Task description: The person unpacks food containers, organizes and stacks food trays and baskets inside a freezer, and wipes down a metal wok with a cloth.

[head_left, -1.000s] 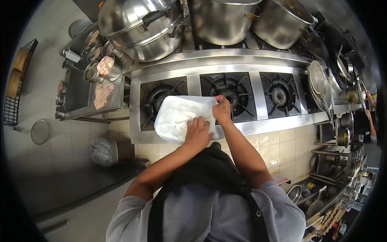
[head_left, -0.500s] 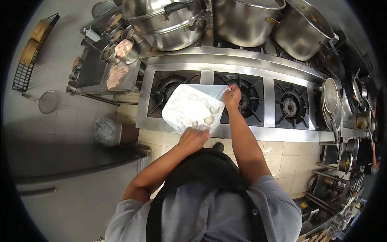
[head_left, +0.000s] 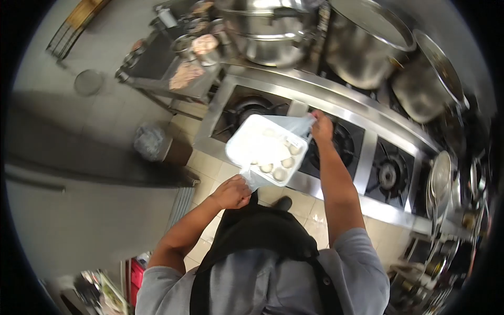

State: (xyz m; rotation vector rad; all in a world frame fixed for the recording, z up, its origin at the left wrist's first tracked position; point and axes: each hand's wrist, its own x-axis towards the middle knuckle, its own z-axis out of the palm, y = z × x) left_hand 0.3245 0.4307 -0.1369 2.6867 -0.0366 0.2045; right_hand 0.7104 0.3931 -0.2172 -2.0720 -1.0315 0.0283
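Observation:
A white rectangular container [head_left: 242, 137] hangs over the near edge of the stove, tilted, inside a thin translucent plastic bag [head_left: 296, 124]. Several round whitish pieces [head_left: 280, 174] lie along its near and right sides; glare washes out the rest of its contents. My left hand [head_left: 232, 192] is closed on the bag at the container's near left corner. At the upper right, my right hand [head_left: 322, 127] grips another part of the bag, pulled out from the container over a burner.
Large steel pots [head_left: 362, 47] line the back of the stove [head_left: 362, 163]. Left of it, a steel table [head_left: 152, 58] bears metal containers and pale meat [head_left: 185, 75]. A lined bin [head_left: 176, 152] stands below. Strainers [head_left: 441, 176] lie at the right.
My left hand has gone from inside the container to its near edge, then left with the bag pulled outward. The round pieces now show. The view has turned, with the refrigerator larger at left.

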